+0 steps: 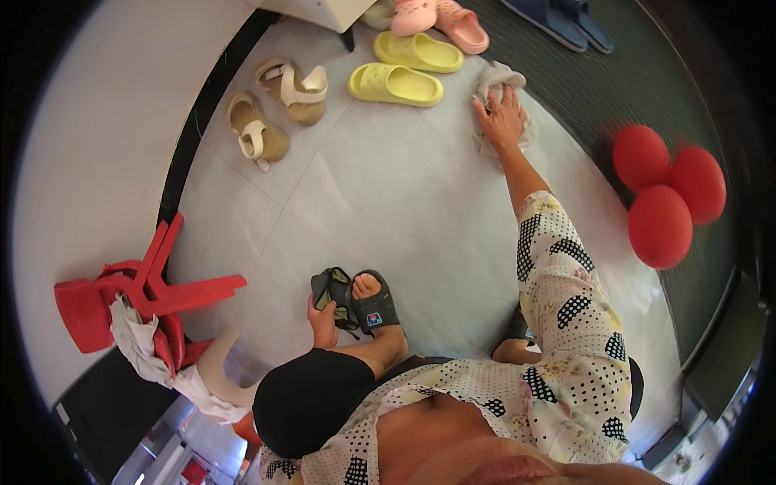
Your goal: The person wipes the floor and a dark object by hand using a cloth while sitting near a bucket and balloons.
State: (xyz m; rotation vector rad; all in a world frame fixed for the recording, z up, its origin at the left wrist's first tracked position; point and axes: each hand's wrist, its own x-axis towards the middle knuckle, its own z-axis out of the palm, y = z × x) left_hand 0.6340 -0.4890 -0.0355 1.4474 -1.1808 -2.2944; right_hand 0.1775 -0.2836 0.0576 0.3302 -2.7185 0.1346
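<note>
My right hand (pixel 502 118) lies palm down, fingers spread, on a crumpled grey-white cloth (pixel 498 74), pressing it to the tiled floor (pixel 400 182) beside the dark ribbed mat. Down by my feet, my left hand (pixel 323 321) grips a pair of dark shoes (pixel 338 294) with greenish insides. Their exact type is hard to tell. Right next to them is my foot in a black slide sandal (pixel 377 303). My other foot, in a matching sandal (pixel 517 327), is partly hidden by my patterned sleeve.
Yellow clogs (pixel 397 83), pink clogs (pixel 462 27) and cream sandals (pixel 257 130) stand ahead, near a white cabinet (pixel 321 12). Blue slippers (pixel 558 24) and red balloons (pixel 661 194) are over the dark mat (pixel 606 91). At left, a red plastic stool (pixel 133 285) bears a cloth (pixel 136 330).
</note>
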